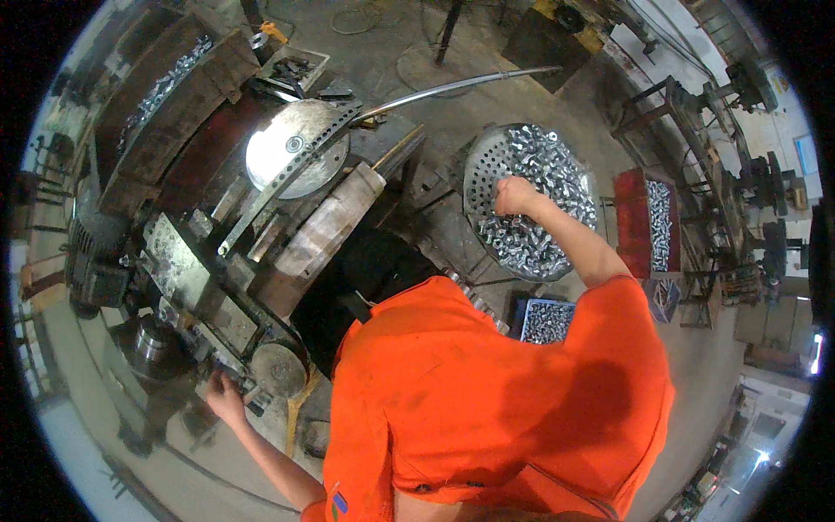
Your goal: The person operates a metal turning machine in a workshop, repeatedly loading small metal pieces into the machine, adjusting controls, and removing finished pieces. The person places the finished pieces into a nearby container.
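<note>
My right hand (515, 196) is closed in a fist over a round perforated metal tray (484, 163). Whatever the fingers hold, if anything, is hidden. Heaped shiny metal fittings (544, 174) cover much of this tray around the hand. My left hand (226, 398) is at the lower left, fingers curled at the side of a greasy metalworking machine (187, 265). What it grips there is too small to make out. Just right of that hand sits a round metal disc (278, 370). Farther up, a long perforated bar with a lever (296, 174) crosses a large shiny round plate (261, 157).
A red bin (633, 222) of metal parts stands right of the tray, and a blue crate (522, 317) of small parts is below it. A long trough (174, 122) with more parts lies at upper left. Racks and machinery (678, 113) line the right side.
</note>
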Demonstrator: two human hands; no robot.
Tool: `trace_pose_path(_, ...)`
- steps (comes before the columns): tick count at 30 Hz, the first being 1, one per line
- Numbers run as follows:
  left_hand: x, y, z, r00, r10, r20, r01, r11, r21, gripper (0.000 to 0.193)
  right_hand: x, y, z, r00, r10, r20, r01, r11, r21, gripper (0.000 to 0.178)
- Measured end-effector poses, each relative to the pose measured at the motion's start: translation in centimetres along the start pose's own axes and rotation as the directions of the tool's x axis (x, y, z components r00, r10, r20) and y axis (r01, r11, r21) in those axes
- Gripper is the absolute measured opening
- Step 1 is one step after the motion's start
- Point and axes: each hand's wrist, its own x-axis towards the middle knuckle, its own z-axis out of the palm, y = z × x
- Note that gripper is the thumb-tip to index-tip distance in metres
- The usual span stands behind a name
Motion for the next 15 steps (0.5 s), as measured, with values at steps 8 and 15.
trace_pose_path(8,-1.3,1.2,-0.2,0.989,-0.096,-0.115,0.107,0.990,0.095,0.023,1.5,-2.6,-1.7,0.989,0.024,0.143,-0.011,0.996,-0.093,0.026)
trace_pose_path(15,-1.5,2.7,-0.8,0.984,-0.134,-0.117,0.150,0.979,0.140,0.023,2.1,-1.2,0.9,0.998,0.030,0.054,-0.024,0.993,-0.113,0.029)
